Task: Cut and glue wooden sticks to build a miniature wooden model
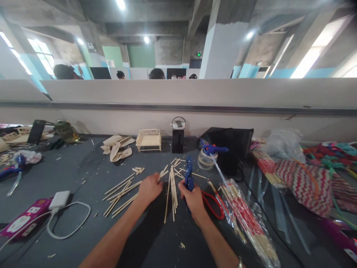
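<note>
My left hand (150, 189) is closed around a few short wooden sticks (164, 172), which stick out past its fingertips. My right hand (193, 199) grips a dark blue hand tool (189, 173) held upright; its exact kind does not show clearly. Between the hands, long thin wooden sticks (173, 191) lie in a loose bundle. More sticks (122, 195) are scattered left of my left hand, with short cut pieces (138, 170) above them. A red looped handle (214, 205) lies just right of my right hand, partly hidden by it.
At the back stand a small wooden model bed (149, 140), a dark phone (177, 140) and a jar (206, 160) with a blue glue gun (212, 149) on top. Plastic-wrapped sticks (248, 219) lie right; a purple power strip (28, 220) with a white cable lies left.
</note>
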A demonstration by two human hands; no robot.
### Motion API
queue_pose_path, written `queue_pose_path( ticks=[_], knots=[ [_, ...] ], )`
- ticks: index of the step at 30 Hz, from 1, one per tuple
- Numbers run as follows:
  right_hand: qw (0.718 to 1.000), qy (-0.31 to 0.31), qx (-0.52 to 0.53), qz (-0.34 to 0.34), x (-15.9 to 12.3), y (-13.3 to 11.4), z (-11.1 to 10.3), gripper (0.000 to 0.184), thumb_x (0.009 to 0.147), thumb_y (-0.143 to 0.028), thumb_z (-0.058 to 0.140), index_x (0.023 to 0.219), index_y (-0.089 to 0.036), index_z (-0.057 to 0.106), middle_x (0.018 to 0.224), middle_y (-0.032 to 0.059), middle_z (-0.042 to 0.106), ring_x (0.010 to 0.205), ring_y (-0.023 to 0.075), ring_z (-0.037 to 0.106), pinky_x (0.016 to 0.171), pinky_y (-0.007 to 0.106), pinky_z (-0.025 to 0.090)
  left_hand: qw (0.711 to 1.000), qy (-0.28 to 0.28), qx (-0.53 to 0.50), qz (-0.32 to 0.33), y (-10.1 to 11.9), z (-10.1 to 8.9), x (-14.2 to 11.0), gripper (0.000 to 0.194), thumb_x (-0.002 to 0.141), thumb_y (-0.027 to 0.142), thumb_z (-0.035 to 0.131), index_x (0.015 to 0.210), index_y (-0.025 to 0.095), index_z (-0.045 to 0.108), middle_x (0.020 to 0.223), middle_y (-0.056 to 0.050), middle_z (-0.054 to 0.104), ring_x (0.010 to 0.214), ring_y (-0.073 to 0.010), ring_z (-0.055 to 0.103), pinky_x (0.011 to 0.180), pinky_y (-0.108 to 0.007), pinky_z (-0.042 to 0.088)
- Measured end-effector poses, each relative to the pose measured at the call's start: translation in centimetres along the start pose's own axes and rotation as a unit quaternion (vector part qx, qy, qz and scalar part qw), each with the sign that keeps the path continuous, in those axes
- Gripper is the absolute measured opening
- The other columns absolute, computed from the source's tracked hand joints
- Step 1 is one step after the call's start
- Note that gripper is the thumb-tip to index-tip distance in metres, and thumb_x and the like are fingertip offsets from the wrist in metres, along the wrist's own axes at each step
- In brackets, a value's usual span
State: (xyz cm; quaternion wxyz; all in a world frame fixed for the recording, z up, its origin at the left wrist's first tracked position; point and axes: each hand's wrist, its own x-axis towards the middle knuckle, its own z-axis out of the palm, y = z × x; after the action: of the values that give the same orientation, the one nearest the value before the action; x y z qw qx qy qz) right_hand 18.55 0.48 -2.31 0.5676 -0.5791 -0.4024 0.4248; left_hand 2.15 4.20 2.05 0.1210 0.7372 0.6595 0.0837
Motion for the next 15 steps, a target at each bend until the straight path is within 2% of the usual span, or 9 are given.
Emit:
queue_pose_path(
  ticks=[2, 4, 7, 8, 9, 11, 13, 15],
  knots=[
    [1.000, 0.001, 0.003, 0.004, 0.0, 0.0, 0.1, 0.025, 0.066, -0.038, 0.066, 0.076, -0.016, 0.060, 0.052, -0.0047, 0.051, 0.044, 0.0107, 0.044, 0.043, 0.022, 0.039, 0.997, 0.021, -0.071, 0.013, -0.2, -1.1, 0.0, 0.024, 0.086, 0.022, 0.032, 0.090, 0.020, 0.055, 0.074, -0.005, 0.064, 0.074, -0.0196, 0.064, 0.069, -0.030, 0.046],
    [1.000, 0.005, 0.004, 0.008, -0.1, 0.0, 0.1, 0.026, 0.065, -0.038, 0.067, 0.077, -0.016, 0.060, 0.052, -0.0049, 0.051, 0.043, 0.0104, 0.043, 0.042, 0.022, 0.039, 0.969, 0.030, -0.243, 0.043, -0.2, -2.1, -0.3, 0.023, 0.089, 0.026, 0.030, 0.096, 0.021, 0.052, 0.065, 0.001, 0.055, 0.062, -0.0146, 0.058, 0.063, -0.026, 0.046],
    [1.000, 0.006, 0.003, 0.009, -0.1, -0.1, 0.1, 0.026, 0.064, -0.039, 0.068, 0.075, -0.016, 0.060, 0.049, -0.0053, 0.049, 0.042, 0.0104, 0.043, 0.042, 0.023, 0.038, 0.853, 0.051, -0.510, 0.104, -0.3, -2.1, -1.2, 0.022, 0.089, 0.034, 0.039, 0.105, 0.021, 0.048, 0.063, 0.006, 0.044, 0.055, -0.0111, 0.050, 0.063, -0.025, 0.046],
    [1.000, 0.006, 0.003, 0.007, -0.1, -0.2, 0.1, 0.026, 0.064, -0.039, 0.068, 0.074, -0.016, 0.060, 0.049, -0.0054, 0.049, 0.042, 0.0104, 0.043, 0.043, 0.023, 0.038, 0.828, 0.064, -0.544, 0.117, -0.4, -1.6, -1.6, 0.023, 0.089, 0.037, 0.041, 0.105, 0.021, 0.048, 0.064, 0.006, 0.043, 0.058, -0.0109, 0.049, 0.066, -0.026, 0.046],
    [1.000, 0.006, 0.003, 0.005, -0.1, -0.2, 0.1, 0.027, 0.064, -0.039, 0.068, 0.073, -0.016, 0.060, 0.048, -0.0054, 0.049, 0.042, 0.0105, 0.043, 0.043, 0.023, 0.038, 0.817, 0.082, -0.558, 0.120, -0.6, -0.8, -2.1, 0.023, 0.089, 0.038, 0.041, 0.104, 0.021, 0.048, 0.066, 0.005, 0.042, 0.061, -0.0110, 0.048, 0.069, -0.027, 0.045],
    [1.000, 0.006, 0.004, 0.002, -0.1, -0.3, 0.0, 0.028, 0.063, -0.041, 0.068, 0.073, -0.016, 0.060, 0.048, -0.0053, 0.049, 0.042, 0.0110, 0.043, 0.043, 0.023, 0.039, 0.823, 0.095, -0.549, 0.106, -1.1, 0.9, -2.9, 0.023, 0.090, 0.039, 0.041, 0.101, 0.021, 0.050, 0.068, 0.003, 0.044, 0.066, -0.0121, 0.048, 0.070, -0.026, 0.043],
    [1.000, 0.005, 0.003, 0.001, -0.1, -0.4, 0.0, 0.030, 0.063, -0.043, 0.068, 0.073, -0.016, 0.060, 0.048, -0.0052, 0.049, 0.042, 0.0113, 0.044, 0.042, 0.024, 0.038, 0.843, 0.074, -0.523, 0.098, -1.8, 2.5, -3.4, 0.023, 0.090, 0.040, 0.042, 0.096, 0.020, 0.052, 0.071, 0.002, 0.047, 0.068, -0.0121, 0.047, 0.068, -0.026, 0.042],
    [1.000, 0.003, 0.002, 0.000, -0.2, -0.5, 0.0, 0.031, 0.063, -0.044, 0.068, 0.074, -0.016, 0.060, 0.048, -0.0051, 0.049, 0.042, 0.0115, 0.044, 0.042, 0.024, 0.038, 0.844, 0.075, -0.522, 0.098, -2.2, 3.3, -3.6, 0.023, 0.091, 0.040, 0.042, 0.095, 0.020, 0.052, 0.071, 0.002, 0.048, 0.068, -0.0121, 0.047, 0.070, -0.026, 0.042]
  ],
)
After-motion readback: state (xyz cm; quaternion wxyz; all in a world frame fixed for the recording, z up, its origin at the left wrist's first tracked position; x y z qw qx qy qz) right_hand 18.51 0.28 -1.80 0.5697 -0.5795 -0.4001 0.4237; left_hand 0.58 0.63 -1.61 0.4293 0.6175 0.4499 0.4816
